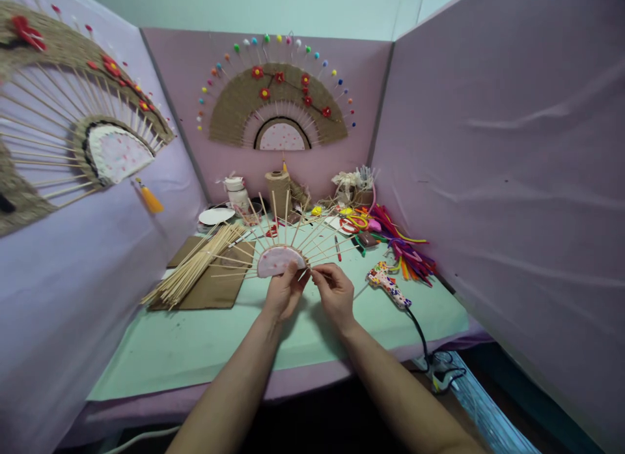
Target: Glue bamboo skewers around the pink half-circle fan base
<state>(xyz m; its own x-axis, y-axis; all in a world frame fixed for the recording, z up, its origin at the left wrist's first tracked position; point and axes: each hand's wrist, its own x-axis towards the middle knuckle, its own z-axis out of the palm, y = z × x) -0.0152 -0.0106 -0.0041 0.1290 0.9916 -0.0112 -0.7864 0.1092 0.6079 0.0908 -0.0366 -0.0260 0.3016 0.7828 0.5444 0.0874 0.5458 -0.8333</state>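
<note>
Both hands closed on a half-made fan, just over the table point(195, 350).

The left hand point(284, 292) clamps the lower edge of the pink half-disc point(277, 259), which stands right above its fingers. The right hand point(334, 292), just beside, pinches a thin stick point(306, 271) at the disc's right corner. I'd judge it needs a steady left hold, with the stick kept flat and evenly spaced.

a finished burlap fan point(278, 105) hangs on the pink back wall and a larger fan point(73, 115) on the left wall above an orange tassel point(150, 198), while a bundle of skewers point(195, 266) lies on brown cardboard point(219, 292), with a white plate point(216, 215), a twine spool point(278, 190), bright pipe cleaners point(405, 249) and a patterned glue gun point(389, 283) nearby.
</note>
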